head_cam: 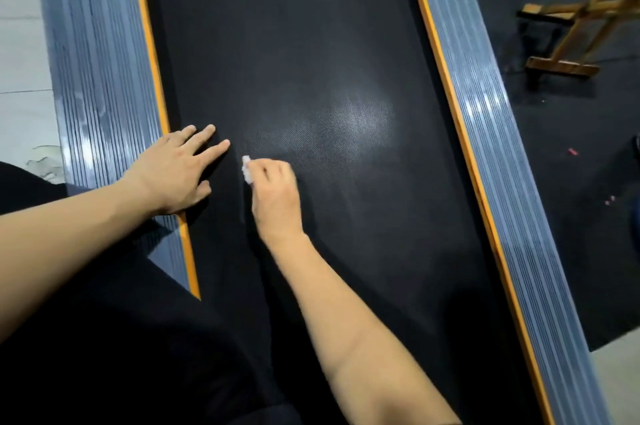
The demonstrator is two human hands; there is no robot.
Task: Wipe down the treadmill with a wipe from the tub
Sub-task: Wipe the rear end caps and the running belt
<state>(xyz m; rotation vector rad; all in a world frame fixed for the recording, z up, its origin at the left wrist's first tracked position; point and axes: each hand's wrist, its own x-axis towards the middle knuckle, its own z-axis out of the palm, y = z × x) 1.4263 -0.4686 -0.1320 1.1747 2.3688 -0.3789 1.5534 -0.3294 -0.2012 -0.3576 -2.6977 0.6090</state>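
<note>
The treadmill's black belt (294, 43) fills the middle of the head view, flanked by ribbed grey side rails with orange edging on the left (100, 60) and right (485, 133). My right hand (275, 192) grips a small bunched white wipe (246, 168) and holds it against the belt. A damp, shiny patch (349, 126) lies on the belt just right of the wipe. My left hand (178, 170) rests flat on the belt's left edge with its fingers spread. The tub is not in view.
A wooden folding stand (575, 33) sits on the dark floor mat (571, 182) at the upper right. Pale floor tiles (20, 78) show beyond the left rail. My dark clothing (121, 338) covers the lower left.
</note>
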